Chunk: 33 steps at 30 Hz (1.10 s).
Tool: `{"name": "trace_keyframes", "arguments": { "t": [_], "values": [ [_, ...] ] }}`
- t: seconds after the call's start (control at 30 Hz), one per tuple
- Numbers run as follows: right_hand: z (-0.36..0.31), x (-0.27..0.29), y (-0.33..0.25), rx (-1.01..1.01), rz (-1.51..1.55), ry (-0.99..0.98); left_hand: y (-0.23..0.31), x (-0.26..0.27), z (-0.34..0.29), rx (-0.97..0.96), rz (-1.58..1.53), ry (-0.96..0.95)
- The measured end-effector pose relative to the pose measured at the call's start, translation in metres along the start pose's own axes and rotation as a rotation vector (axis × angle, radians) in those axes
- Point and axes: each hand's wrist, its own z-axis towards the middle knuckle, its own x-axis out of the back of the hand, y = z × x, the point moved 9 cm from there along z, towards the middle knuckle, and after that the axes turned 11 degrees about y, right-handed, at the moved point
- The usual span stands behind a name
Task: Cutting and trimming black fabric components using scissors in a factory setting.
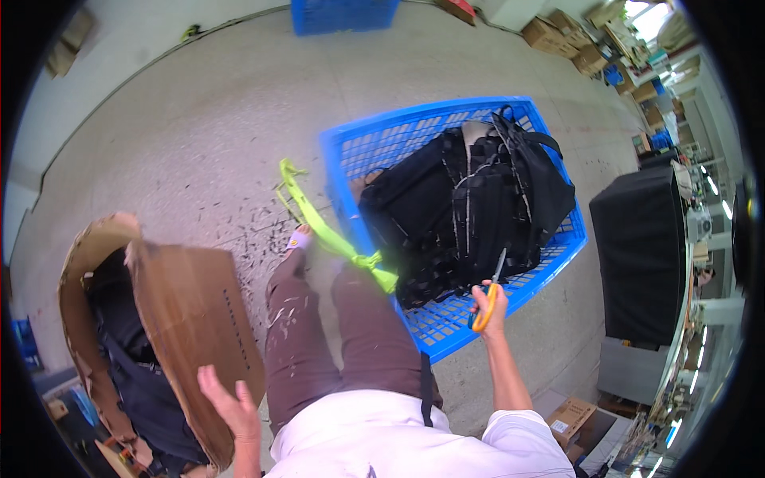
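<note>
Scissors [485, 311] point up and away from the person in the head view, their yellow handle inside the right hand [498, 320], whose fingers are curled around it. The blades look closed, reaching toward the black bags [488, 211] just ahead of that hand; whether the tip touches the cloth, I cannot tell. The bags lie heaped in a blue crate [522, 301], ahead and to the left of the right hand. The left hand [231, 405] holds nothing, its fingers spread at the near side of a cardboard box [195, 307]; contact is unclear. More black cloth [131, 358] fills the box, to the left of that hand. A lime strip [323, 229], knotted near the crate's corner, lies between the hands and farther out, with dark scraps [263, 223] on the floor beyond.

The scissors should be light and stiff, best held by the loops. The bags look soft and floppy, likely heavy only as a heap; a strap or top edge would give a firm hold. The strip seems limp and light, best grasped at its knot.
</note>
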Motion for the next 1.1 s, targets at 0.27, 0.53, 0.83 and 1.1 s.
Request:
{"name": "trace_keyframes", "arguments": {
  "t": [0.27,0.53,0.83,1.1],
  "values": [
    [0.068,-0.043,0.040,0.040,-0.186,-0.103,0.095,-0.156,0.013,-0.237,0.299,-0.443],
    [0.105,-0.151,0.104,0.493,-0.909,-0.364,0.110,-0.204,0.047,-0.215,0.361,-0.486],
    [0.137,-0.181,0.094,0.745,-0.954,-0.314,0.115,-0.218,0.058,-0.203,0.377,-0.527],
    [0.143,-0.172,0.091,0.681,-0.862,-0.150,0.117,-0.218,0.062,-0.231,0.384,-0.506]
  ]
}}
